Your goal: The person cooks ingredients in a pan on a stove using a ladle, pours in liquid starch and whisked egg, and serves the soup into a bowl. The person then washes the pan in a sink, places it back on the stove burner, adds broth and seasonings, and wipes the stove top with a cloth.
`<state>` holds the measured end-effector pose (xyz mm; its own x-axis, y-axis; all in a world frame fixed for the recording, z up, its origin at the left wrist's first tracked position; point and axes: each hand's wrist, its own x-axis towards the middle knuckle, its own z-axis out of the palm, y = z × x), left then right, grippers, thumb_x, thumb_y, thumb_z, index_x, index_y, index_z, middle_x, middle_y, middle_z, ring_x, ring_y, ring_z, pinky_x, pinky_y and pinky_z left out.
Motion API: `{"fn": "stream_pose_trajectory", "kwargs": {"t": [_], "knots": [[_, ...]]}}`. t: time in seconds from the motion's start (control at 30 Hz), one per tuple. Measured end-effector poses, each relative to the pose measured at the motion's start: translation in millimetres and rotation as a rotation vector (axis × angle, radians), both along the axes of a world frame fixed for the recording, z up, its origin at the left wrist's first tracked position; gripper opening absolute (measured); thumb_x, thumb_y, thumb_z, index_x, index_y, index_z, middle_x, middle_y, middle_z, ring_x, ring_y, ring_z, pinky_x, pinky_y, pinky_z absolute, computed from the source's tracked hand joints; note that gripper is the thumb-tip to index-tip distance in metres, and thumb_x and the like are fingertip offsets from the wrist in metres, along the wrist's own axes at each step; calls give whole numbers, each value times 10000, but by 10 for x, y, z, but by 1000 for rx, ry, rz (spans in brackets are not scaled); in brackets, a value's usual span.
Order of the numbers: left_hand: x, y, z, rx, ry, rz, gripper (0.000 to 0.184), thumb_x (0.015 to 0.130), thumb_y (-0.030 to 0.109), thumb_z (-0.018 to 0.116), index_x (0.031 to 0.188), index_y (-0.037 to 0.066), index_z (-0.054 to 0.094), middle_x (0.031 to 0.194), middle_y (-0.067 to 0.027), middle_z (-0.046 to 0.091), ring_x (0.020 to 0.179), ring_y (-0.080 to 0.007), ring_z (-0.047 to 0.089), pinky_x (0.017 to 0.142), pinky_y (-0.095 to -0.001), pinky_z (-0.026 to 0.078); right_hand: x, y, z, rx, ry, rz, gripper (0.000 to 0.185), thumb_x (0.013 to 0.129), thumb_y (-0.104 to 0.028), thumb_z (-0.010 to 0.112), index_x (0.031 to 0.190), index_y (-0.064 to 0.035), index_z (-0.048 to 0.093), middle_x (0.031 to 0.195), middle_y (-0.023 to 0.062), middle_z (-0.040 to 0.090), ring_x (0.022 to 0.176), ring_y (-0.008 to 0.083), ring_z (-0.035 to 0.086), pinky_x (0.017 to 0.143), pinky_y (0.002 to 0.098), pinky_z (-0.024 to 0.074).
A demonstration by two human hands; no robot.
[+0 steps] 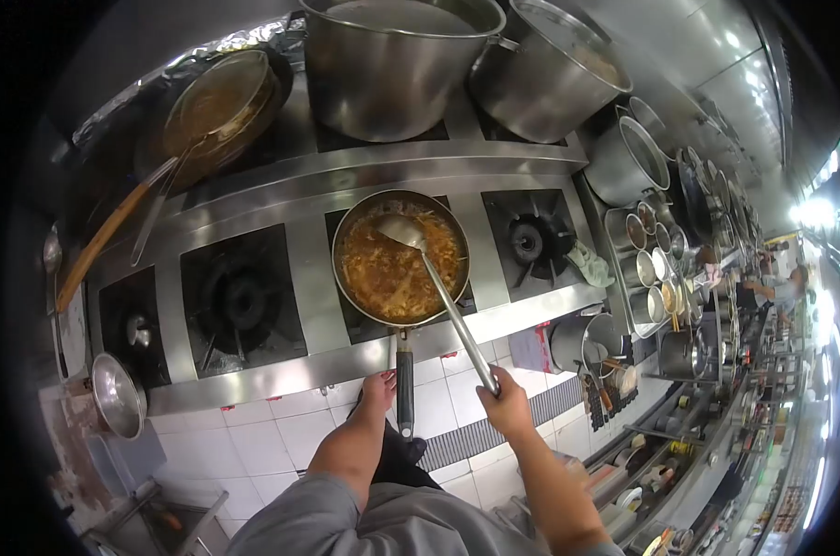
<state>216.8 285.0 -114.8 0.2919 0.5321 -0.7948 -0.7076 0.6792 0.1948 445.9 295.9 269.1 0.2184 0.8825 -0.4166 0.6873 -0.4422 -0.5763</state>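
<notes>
A frying pan (348, 301) sits on a middle front burner, its black handle (404, 385) pointing towards me. Reddish-brown saucy food with pale strips (383, 278) covers its bottom. My right hand (508, 405) is closed round the end of a long metal ladle (450, 306). The ladle's bowl rests in the food near the pan's far side. My left hand (377, 393) is just left of the pan handle, close to the stove's front edge. Its fingers are small and partly hidden, so I cannot tell whether they touch the handle.
Two large steel pots (378, 88) (550, 79) stand behind. At back left is a wok (272, 102) with a wooden-handled strainer (114, 232). Burners (244, 301) (528, 243) flank the pan. Metal containers (638, 269) stand right; a cloth (589, 264) lies near the right burner.
</notes>
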Motion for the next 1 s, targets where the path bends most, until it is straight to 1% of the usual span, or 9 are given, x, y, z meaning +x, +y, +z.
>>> {"fn": "stream_pose_trajectory", "kwargs": {"t": [0.23,0.3,0.33,0.4,0.43,0.53,0.6,0.77,1.0], "knots": [[38,70,707,-65,372,-85,244,942,235,596,1139,91,602,1122,-66,650,1108,-248,633,963,-450,474,-13,-109,98,80,-77,-69,478,915,-231,680,1358,-121,542,845,258,696,843,453,691,739,469,546],[54,128,868,-18,519,-184,278,916,226,627,1152,78,619,1125,-81,660,1096,-256,641,951,-441,484,7,-110,44,145,-174,-9,506,921,-174,703,1382,-74,521,669,62,611,547,129,573,540,322,471],[60,100,861,86,614,-224,315,891,212,644,1169,64,635,1146,-123,671,1108,-292,644,952,-435,489,11,-151,-42,149,-171,-4,506,921,-174,703,1382,-74,521,669,62,611,547,129,573,540,322,471],[67,-14,652,191,714,-255,353,866,199,661,1186,50,650,1167,-164,682,1121,-328,646,952,-429,494,0,-214,-209,56,133,-140,450,960,-144,656,1381,-67,519,667,22,575,518,115,543,478,290,427],[107,-104,308,300,888,-358,293,912,272,624,1102,58,684,936,-124,666,868,-263,637,757,-400,485,-191,-125,72,-131,430,-344,404,987,-109,609,1376,-57,511,662,-8,525,490,96,496,429,264,394],[99,-54,537,460,1111,-423,295,950,317,587,1029,74,735,692,-74,665,607,-194,633,587,-358,494,-393,-102,351,-293,824,-465,376,989,-132,594,1350,-65,515,670,30,544,464,131,512,417,276,426],[47,-1,781,357,859,-582,358,847,180,649,1179,53,693,1081,-238,709,1044,-366,686,909,-410,530,-512,-130,476,-373,950,-453,403,998,-161,579,1381,-72,491,697,47,544,459,143,492,422,280,423],[82,-114,367,397,748,-560,376,841,184,651,1202,97,711,990,-227,721,912,-311,721,827,-399,561,-562,-240,652,-581,1415,-576,458,999,-125,548,1443,-81,443,734,49,489,469,120,408,437,259,381],[-40,-17,1005,680,1101,-718,351,888,233,640,1205,93,697,1001,-183,715,850,-290,701,805,-405,558,-515,-294,880,-513,1219,-473,472,991,-103,552,1446,-71,432,738,50,488,465,123,421,425,261,376]]}}
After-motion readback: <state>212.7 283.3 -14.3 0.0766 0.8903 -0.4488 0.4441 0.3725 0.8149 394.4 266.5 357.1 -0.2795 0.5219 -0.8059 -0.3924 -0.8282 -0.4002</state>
